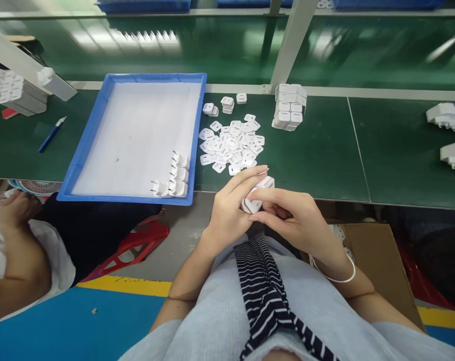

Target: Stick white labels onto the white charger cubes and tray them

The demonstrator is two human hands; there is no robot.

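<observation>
At the near edge of the table (325,150), white pieces (254,205) are cradled by the left hand (226,213), its fingers partly curled along their far side. Their near piece is gripped between thumb and index finger of the right hand (302,218), its other fingers folded in. Steady support is best given from the left, while light, even pressure is applied from the right with edges kept square and faces unrubbed. White plugs (179,174) are kept apart in the blue tray (199,125), left of the loose white plates (233,143). The undersides of the held pieces are hidden by the fingers; whether they are joined cannot be told, and their small print is unreadable.
</observation>
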